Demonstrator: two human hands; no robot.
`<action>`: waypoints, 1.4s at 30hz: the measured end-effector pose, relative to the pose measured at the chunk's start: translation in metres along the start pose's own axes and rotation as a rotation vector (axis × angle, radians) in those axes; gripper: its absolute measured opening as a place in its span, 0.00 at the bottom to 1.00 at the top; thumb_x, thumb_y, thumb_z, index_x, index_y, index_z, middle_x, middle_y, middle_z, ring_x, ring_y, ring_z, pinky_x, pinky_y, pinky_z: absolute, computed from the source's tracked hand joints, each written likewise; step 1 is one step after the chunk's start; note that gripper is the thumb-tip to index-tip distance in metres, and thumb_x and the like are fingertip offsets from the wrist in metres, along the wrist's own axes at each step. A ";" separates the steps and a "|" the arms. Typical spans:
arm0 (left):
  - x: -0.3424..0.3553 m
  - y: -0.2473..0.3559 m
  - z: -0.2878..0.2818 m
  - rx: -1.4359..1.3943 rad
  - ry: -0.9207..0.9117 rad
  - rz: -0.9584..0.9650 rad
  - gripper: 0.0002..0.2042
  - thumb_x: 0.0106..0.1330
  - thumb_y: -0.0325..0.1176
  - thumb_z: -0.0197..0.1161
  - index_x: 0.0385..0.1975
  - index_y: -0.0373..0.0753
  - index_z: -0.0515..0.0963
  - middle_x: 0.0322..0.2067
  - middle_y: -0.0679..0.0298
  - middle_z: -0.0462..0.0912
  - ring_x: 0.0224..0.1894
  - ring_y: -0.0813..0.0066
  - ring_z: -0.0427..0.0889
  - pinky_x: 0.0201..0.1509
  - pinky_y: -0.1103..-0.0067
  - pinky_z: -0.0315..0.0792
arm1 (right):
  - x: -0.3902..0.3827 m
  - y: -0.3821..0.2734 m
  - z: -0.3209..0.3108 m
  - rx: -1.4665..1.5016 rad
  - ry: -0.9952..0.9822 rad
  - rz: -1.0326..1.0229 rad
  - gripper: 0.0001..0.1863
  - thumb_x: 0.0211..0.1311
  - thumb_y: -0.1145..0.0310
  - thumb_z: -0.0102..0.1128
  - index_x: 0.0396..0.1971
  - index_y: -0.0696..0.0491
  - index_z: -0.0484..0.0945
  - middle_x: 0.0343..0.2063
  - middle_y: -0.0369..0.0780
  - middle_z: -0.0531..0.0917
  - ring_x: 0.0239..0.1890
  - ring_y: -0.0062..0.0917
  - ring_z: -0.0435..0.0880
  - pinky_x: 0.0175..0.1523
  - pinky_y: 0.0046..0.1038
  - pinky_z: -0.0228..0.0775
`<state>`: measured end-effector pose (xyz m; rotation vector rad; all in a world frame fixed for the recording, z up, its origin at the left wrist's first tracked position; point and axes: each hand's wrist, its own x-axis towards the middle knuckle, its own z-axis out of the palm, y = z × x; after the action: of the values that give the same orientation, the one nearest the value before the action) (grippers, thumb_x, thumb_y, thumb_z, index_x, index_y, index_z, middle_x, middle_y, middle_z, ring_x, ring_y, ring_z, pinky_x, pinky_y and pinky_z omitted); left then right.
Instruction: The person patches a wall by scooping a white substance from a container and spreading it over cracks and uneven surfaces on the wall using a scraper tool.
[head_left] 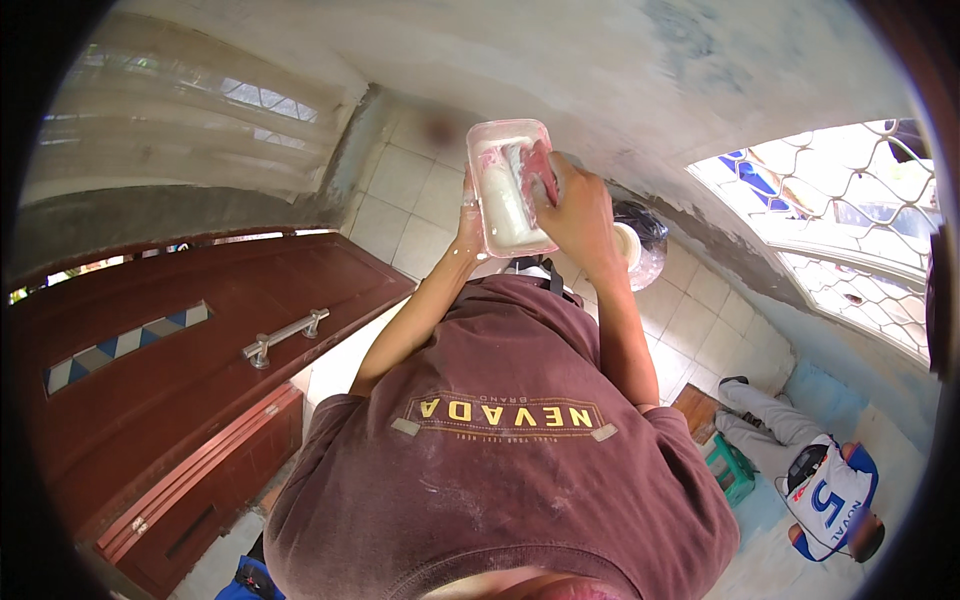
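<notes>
In front of my chest is a pinkish, see-through plastic tray (pixel 476 190) with rounded corners. Thick white paste or paint (pixel 510 220) lies in it, with some smears on the walls. My left hand (pixel 470 222) grips the tray by its left side, fingers partly hidden beneath; white specks mark the skin. Over the tray's right edge, my right hand (pixel 578 215) is closed on a red tool (pixel 538 168) coated in white. The tool's working end dips into the tray, and its exact kind is hidden by the hand and the paste.
A brown door (pixel 200 300) with a metal handle (pixel 285 338) stands at left. Beyond my right forearm are a pale round tub (pixel 627 246) and a dark plastic bag (pixel 642 222) on floor tiles (pixel 415 215). At right are a window grille (pixel 850 220), a green stool (pixel 732 470) and another person (pixel 815 490).
</notes>
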<state>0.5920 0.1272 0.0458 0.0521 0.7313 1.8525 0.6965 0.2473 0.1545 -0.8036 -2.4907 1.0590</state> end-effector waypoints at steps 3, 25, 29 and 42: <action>-0.008 0.006 -0.015 -0.020 -0.001 0.004 0.41 0.71 0.73 0.43 0.72 0.45 0.64 0.63 0.58 0.76 0.63 0.62 0.79 0.68 0.62 0.78 | 0.008 -0.004 0.002 0.013 -0.017 0.025 0.14 0.58 0.68 0.64 0.41 0.59 0.78 0.29 0.55 0.82 0.34 0.56 0.81 0.40 0.47 0.71; -0.134 0.083 -0.088 -0.178 0.046 0.019 0.39 0.73 0.71 0.44 0.70 0.43 0.66 0.60 0.59 0.79 0.58 0.63 0.83 0.63 0.64 0.81 | -0.071 -0.141 0.103 0.029 0.077 -0.012 0.13 0.59 0.70 0.62 0.42 0.59 0.77 0.31 0.54 0.84 0.34 0.56 0.83 0.39 0.50 0.73; -0.144 0.066 -0.150 -0.330 -0.213 0.048 0.31 0.79 0.61 0.42 0.72 0.46 0.65 0.66 0.58 0.74 0.66 0.64 0.76 0.72 0.63 0.73 | -0.097 -0.162 0.138 -0.032 -0.052 -0.038 0.17 0.62 0.66 0.63 0.50 0.56 0.79 0.30 0.54 0.84 0.34 0.54 0.84 0.38 0.47 0.74; -0.151 0.089 -0.106 -0.201 -0.049 -0.061 0.32 0.77 0.63 0.41 0.73 0.49 0.65 0.66 0.59 0.74 0.66 0.61 0.77 0.71 0.61 0.73 | -0.105 -0.174 0.127 -0.104 0.218 -0.030 0.14 0.59 0.68 0.63 0.43 0.56 0.79 0.32 0.50 0.85 0.33 0.50 0.85 0.36 0.46 0.75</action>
<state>0.5402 -0.0710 0.0499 -0.0541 0.5045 1.8513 0.6534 0.0144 0.1895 -0.8593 -2.3793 0.7916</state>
